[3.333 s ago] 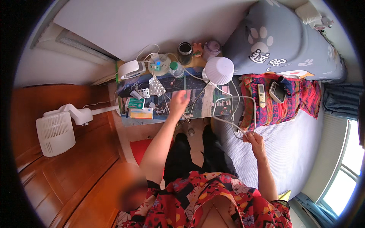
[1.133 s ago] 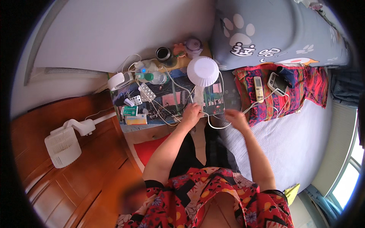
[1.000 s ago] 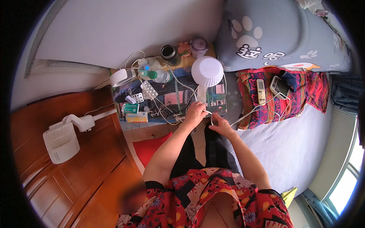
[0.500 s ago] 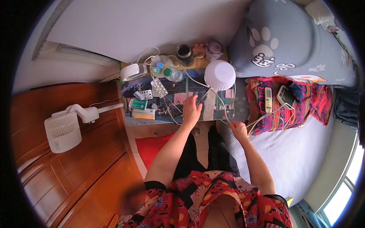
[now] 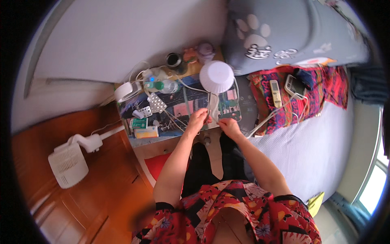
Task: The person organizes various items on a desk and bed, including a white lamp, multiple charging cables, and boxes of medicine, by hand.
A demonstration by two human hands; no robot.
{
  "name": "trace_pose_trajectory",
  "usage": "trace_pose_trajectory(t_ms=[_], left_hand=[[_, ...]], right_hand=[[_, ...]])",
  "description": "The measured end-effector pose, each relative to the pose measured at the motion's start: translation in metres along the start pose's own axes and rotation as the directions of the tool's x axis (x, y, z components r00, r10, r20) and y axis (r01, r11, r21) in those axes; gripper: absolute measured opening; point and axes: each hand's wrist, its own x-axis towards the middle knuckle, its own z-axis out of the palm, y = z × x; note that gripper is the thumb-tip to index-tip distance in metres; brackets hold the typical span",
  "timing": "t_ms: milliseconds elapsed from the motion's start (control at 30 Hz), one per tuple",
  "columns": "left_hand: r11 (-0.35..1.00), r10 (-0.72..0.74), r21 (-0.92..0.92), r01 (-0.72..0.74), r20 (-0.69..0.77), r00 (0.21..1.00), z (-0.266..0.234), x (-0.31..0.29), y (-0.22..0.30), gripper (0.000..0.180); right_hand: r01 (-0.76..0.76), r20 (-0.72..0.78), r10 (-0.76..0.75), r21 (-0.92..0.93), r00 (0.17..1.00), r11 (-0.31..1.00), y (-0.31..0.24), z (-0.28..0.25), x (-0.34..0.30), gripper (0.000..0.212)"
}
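Observation:
A white cable (image 5: 215,106) runs down in a loop from beneath a white ribbed, dome-shaped lamp (image 5: 217,76) near the table's front edge. My left hand (image 5: 198,121) is closed, its fingertips on the cable below the lamp. Close beside it, my right hand (image 5: 230,127) pinches another part of the same cable. The fingers partly hide the stretch they hold. Left of my hands, blister packs (image 5: 156,103) and small medicine boxes (image 5: 146,132) lie on the patterned tabletop (image 5: 183,109).
A green-capped clear bottle (image 5: 169,86), a dark cup (image 5: 174,60) and a lilac lidded cup (image 5: 206,53) stand toward the wall. To the right, a remote control (image 5: 275,93) and a white device with a screen (image 5: 295,86) lie on patterned cloth on the bed (image 5: 300,142).
My right hand has moved left, close to the left hand, bringing the cable along. The left hand's fingers have closed in on the cable. The whole view has shifted slightly.

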Motion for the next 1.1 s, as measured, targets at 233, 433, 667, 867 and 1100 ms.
trace_pose_trajectory(t_ms=[233, 433, 667, 867, 1100], left_hand=[[0.933, 0.118, 0.352, -0.075, -0.102, 0.988, 0.008, 0.004, 0.015, 0.021], [0.968, 0.078, 0.248, -0.030, -0.185, 0.980, -0.004, 0.007, 0.023, 0.017], [0.962, 0.120, 0.268, -0.060, -0.211, 0.970, -0.009, 0.002, 0.023, 0.029], [0.664, 0.330, 0.648, -0.374, 0.195, 0.924, 0.006, -0.013, 0.026, 0.065], [0.526, 0.408, 0.774, -0.352, 0.133, 0.903, 0.011, -0.008, 0.030, 0.012]], right_hand=[[0.110, -0.033, -0.107, 0.098, 0.994, 0.989, -0.026, 0.026, 0.016, 0.019], [-0.097, -0.042, 0.089, -0.295, 0.995, 0.951, 0.030, 0.000, -0.008, 0.015], [-0.057, -0.269, -0.063, -0.416, 0.961, 0.908, 0.048, -0.046, -0.061, 0.010], [0.244, -0.032, -0.298, -0.497, 0.954, 0.833, -0.057, -0.032, -0.058, 0.029], [0.303, -0.313, -0.400, -0.315, 0.861, 0.899, -0.082, -0.031, -0.052, 0.039]])
